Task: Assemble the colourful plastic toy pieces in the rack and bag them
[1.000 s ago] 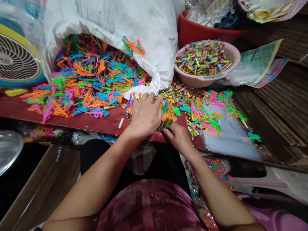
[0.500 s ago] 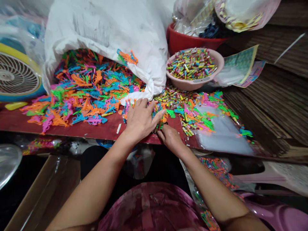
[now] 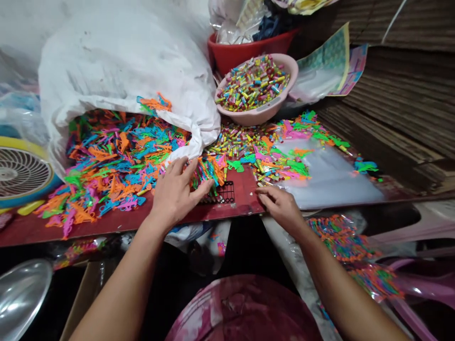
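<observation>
My left hand (image 3: 173,193) lies with fingers spread over the left side of a black grid rack (image 3: 227,192). Small plastic toy guns (image 3: 209,173) in orange, blue and green stand in a row in the rack, partly covered by this hand. To the right, my right hand (image 3: 281,206) is at the table's front edge, thumb and fingers drawn together. Its fingertips are beside small wrapped tubes with yellow and red ends (image 3: 265,177); whether something is between them is hidden. A heap of loose toy guns (image 3: 117,154) spreads left of my left hand.
A white sack (image 3: 128,61) opens onto the heap. Behind the tubes stands a pink basin (image 3: 256,116) full of more tubes, with a red basin (image 3: 249,49) behind it. Clear plastic bags (image 3: 330,184) lie at right, near stacked cardboard (image 3: 401,109). A fan (image 3: 21,173) stands at left.
My right hand has moved right, away from the rack toward the tubes, uncovering the rack's right end. My left hand stays over the rack's left side. The camera view has shifted.
</observation>
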`<state>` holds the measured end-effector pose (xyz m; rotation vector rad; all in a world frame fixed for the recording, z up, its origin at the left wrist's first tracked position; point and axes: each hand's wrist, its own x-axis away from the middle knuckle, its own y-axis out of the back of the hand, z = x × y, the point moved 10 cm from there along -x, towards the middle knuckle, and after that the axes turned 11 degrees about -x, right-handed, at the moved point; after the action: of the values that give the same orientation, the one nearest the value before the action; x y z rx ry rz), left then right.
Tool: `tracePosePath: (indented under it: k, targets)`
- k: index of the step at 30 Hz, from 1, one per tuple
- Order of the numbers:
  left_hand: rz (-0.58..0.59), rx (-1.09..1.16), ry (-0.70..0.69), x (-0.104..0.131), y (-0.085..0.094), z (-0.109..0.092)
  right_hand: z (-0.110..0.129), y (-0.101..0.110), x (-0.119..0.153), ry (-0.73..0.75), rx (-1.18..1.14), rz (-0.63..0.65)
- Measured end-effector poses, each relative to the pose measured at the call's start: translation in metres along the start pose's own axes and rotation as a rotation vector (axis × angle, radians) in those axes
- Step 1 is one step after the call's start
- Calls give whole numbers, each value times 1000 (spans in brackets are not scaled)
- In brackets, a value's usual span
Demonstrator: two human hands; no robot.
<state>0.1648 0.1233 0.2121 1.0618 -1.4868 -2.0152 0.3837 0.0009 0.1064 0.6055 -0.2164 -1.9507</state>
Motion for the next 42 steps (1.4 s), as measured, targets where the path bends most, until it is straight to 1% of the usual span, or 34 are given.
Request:
tracePosePath:
  k: [3, 6, 8, 10, 12, 14, 17, 20, 23, 27, 33, 37, 42]
  targets:
    - [24, 0, -33, -1, -4, 2, -10, 22, -1, -2, 14, -57]
    - [51, 1, -45, -1, -4, 4, -22, 47, -8, 14, 90, -139]
    - [76, 1, -33, -2, -2, 5, -28, 58, -14, 32, 163, -163]
    - [77, -5, -12, -6, 4, 2, -34, 63, -19, 39, 215, -163]
    - [46, -14, -14, -13, 13, -7, -39, 61, -25, 37, 233, -144]
    - [25, -26, -61, -20, 17, -21, -43, 56, -28, 33, 238, -126]
    - [75, -47, -135, -29, 7, -37, -50, 46, -29, 27, 237, -111]
    - [141, -25, -166, -32, -4, -40, -56, 40, -26, 42, 218, -113]
    - [160, 8, -170, -30, -6, -36, -61, 40, -24, 49, 215, -129]
    - [175, 51, -179, -24, -4, -28, -63, 39, -25, 33, 226, -113]
    - [193, 180, -256, -12, 0, -12, -59, 40, -24, 28, 225, -140]
    - [210, 260, -293, -4, 1, -1, -58, 39, -25, 11, 235, -130]
    - [222, 316, -317, 1, 0, 5, -55, 43, -28, 8, 241, -131]
